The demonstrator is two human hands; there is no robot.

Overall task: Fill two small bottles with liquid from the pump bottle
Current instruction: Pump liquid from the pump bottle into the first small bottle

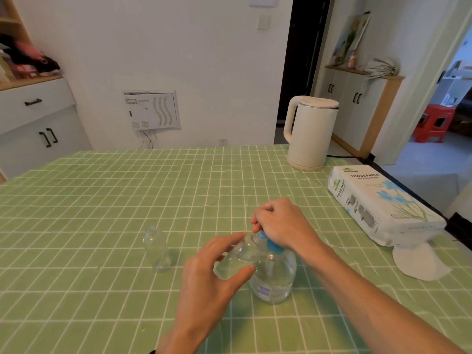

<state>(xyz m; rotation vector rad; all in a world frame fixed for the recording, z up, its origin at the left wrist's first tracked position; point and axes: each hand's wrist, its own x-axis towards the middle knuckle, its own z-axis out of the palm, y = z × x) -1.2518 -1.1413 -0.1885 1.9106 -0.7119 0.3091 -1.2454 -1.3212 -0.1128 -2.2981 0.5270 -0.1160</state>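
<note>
The left hand [204, 279] pinches the light, slick small bottle [238, 260] mid-body between thumb and fingertips. The right hand [281, 226] curls round the pump bottle [277, 282] head.

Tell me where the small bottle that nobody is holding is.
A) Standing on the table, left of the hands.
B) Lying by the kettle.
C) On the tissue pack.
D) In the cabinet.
A: the spare bottle stands upright on the table, left of the left hand, which holds the other bottle tilted against the pump bottle.
</note>
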